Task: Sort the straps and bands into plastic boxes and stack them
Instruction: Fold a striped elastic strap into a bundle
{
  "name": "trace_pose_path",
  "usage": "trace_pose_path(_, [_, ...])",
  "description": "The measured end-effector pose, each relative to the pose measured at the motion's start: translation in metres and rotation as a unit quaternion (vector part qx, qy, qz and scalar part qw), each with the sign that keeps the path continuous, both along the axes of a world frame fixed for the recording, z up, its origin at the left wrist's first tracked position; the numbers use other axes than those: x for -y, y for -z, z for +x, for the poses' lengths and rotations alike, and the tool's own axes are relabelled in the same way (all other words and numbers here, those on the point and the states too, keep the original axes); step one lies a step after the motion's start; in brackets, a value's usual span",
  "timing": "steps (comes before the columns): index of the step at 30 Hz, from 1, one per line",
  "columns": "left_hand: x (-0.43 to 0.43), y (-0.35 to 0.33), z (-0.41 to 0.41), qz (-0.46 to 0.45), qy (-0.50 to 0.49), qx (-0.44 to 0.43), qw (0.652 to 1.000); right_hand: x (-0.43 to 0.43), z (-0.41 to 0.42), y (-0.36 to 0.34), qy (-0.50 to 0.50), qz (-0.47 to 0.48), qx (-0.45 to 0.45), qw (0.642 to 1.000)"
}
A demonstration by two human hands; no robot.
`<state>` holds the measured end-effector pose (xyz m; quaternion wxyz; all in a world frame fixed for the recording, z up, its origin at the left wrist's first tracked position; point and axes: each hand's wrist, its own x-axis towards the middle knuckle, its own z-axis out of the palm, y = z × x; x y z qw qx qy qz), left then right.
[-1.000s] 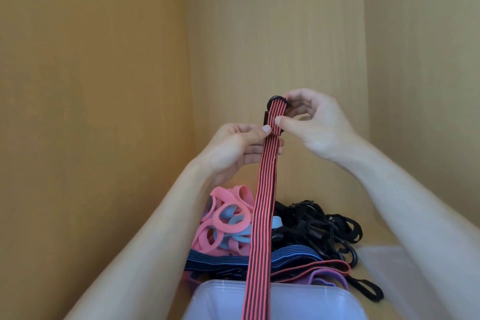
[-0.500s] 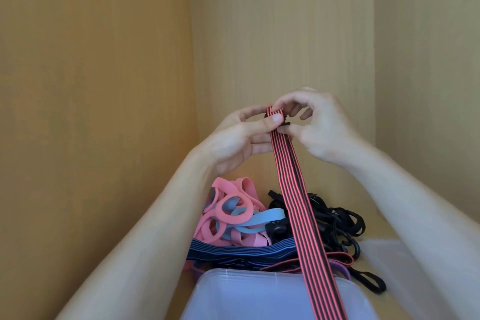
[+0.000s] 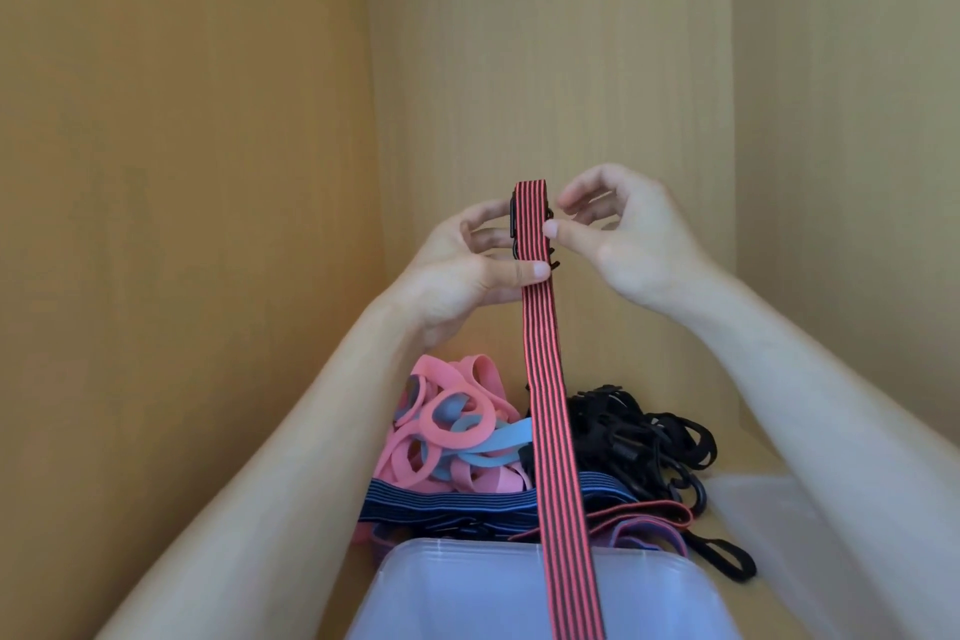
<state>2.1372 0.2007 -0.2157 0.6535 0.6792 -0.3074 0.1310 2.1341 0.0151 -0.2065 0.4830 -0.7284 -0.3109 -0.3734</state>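
Note:
A long red-and-black striped strap [image 3: 550, 421] hangs from my raised hands down over a translucent plastic box [image 3: 467, 587] at the bottom. My left hand [image 3: 467, 270] pinches the strap just below its folded top, thumb across the front. A black buckle [image 3: 515, 224] shows behind the fold. My right hand [image 3: 623, 239] is beside the fold, its thumb tip touching the strap's right edge and its fingers curled loosely above. Behind the box lie a pile of pink and blue loop bands [image 3: 447, 431], a dark blue striped band [image 3: 452, 504] and a tangle of black straps [image 3: 644, 442].
Wooden walls enclose the space on the left, back and right. A second translucent box [image 3: 748, 525] sits at the right, partly under my right forearm. A black strap loop [image 3: 727, 559] lies beside the near box.
The strap's top has been folded over the buckle and now hangs straighter. My right hand has loosened and drawn slightly right; my left hand's thumb has moved lower on the strap.

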Motion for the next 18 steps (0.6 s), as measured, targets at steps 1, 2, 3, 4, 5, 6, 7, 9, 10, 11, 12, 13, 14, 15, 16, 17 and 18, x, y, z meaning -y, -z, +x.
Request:
trace_pose_path(1, [0.000, -0.001, -0.001, 0.004, 0.000, 0.004, 1.000, 0.001, 0.002, 0.000, 0.007, 0.010, -0.020, 1.000])
trace_pose_path(2, [-0.001, -0.002, -0.002, 0.007, 0.001, 0.009, 1.000, 0.003, 0.003, 0.000, 0.009, 0.010, -0.041, 0.999])
trace_pose_path(3, [-0.001, -0.003, -0.003, 0.008, 0.002, 0.013, 1.000, 0.005, 0.003, 0.000, 0.006, 0.005, -0.060, 0.998])
trace_pose_path(4, [-0.001, -0.004, -0.004, 0.008, 0.002, 0.015, 1.000, 0.006, 0.003, 0.000, -0.006, -0.003, -0.076, 0.997])
trace_pose_path(5, [0.000, -0.004, -0.004, 0.008, 0.002, 0.018, 1.000, 0.007, 0.002, 0.001, -0.026, -0.012, -0.087, 0.996])
trace_pose_path(6, [0.000, -0.005, -0.005, 0.009, 0.000, 0.022, 1.000, 0.006, 0.001, 0.002, -0.048, -0.020, -0.091, 0.994])
trace_pose_path(7, [0.001, -0.006, -0.005, 0.012, -0.003, 0.025, 1.000, 0.005, -0.001, 0.002, -0.065, -0.024, -0.088, 0.994])
trace_pose_path(9, [0.002, -0.006, -0.007, 0.020, 0.000, 0.024, 1.000, 0.003, -0.003, 0.002, -0.076, -0.019, -0.080, 0.994])
trace_pose_path(10, [0.003, -0.006, -0.008, 0.024, 0.006, 0.020, 0.999, 0.002, -0.004, 0.002, -0.076, -0.012, -0.077, 0.994])
trace_pose_path(11, [0.004, -0.005, -0.009, 0.029, 0.013, 0.015, 0.999, 0.002, -0.004, 0.002, -0.076, -0.005, -0.074, 0.994])
trace_pose_path(12, [0.005, -0.005, -0.010, 0.037, 0.022, 0.010, 0.999, 0.003, -0.005, 0.001, -0.076, 0.004, -0.071, 0.995])
trace_pose_path(13, [0.005, -0.005, -0.011, 0.045, 0.032, 0.003, 0.998, 0.003, -0.005, 0.001, -0.076, 0.012, -0.066, 0.995])
trace_pose_path(14, [0.006, -0.005, -0.012, 0.049, 0.042, -0.005, 0.998, 0.003, -0.005, 0.000, -0.074, 0.017, -0.059, 0.995])
trace_pose_path(15, [0.007, -0.004, -0.013, 0.051, 0.050, -0.012, 0.997, 0.003, -0.006, 0.000, -0.071, 0.019, -0.050, 0.996])
trace_pose_path(16, [0.007, -0.004, -0.012, 0.052, 0.052, -0.020, 0.997, 0.003, -0.007, -0.001, -0.069, 0.019, -0.040, 0.997])
trace_pose_path(17, [0.008, -0.004, -0.012, 0.054, 0.051, -0.027, 0.997, 0.002, -0.007, -0.001, -0.068, 0.017, -0.028, 0.997])
trace_pose_path(18, [0.008, -0.004, -0.012, 0.056, 0.048, -0.034, 0.997, 0.001, -0.008, -0.001, -0.065, 0.014, -0.013, 0.998])
